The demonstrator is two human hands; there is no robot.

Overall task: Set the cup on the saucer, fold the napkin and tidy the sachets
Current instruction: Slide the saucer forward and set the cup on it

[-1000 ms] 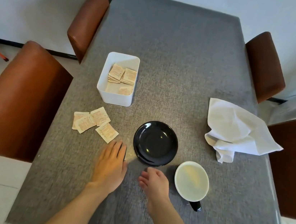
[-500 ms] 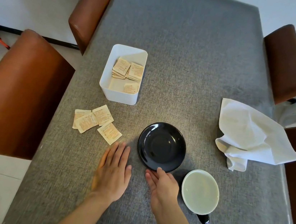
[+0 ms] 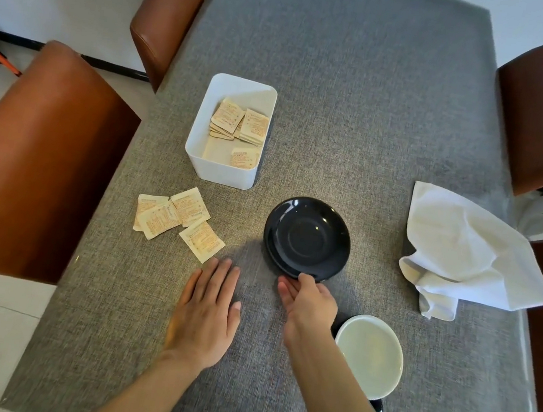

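A black saucer [image 3: 307, 238] sits mid-table. My right hand [image 3: 311, 302] is at its near rim, thumb on top of the edge and fingers at the rim's underside, pinching it. The white-lined cup [image 3: 369, 351] with a dark handle stands upright on the cloth just right of my right wrist. My left hand [image 3: 205, 314] lies flat on the table, holding nothing. Several loose sachets [image 3: 178, 218] lie left of the saucer, just beyond my left fingertips. A crumpled white napkin [image 3: 464, 252] lies at the right edge.
A white box [image 3: 198, 147] holding several sachets stands behind the loose ones. Brown chairs flank the grey table [image 3: 364, 97]: two on the left [image 3: 41, 158], one at the far right [image 3: 537, 116]. The near table edge runs under my forearms.
My right hand moved forward from the table to the saucer's near rim and took hold of it; the saucer shifted slightly away from me. The left hand stayed flat.
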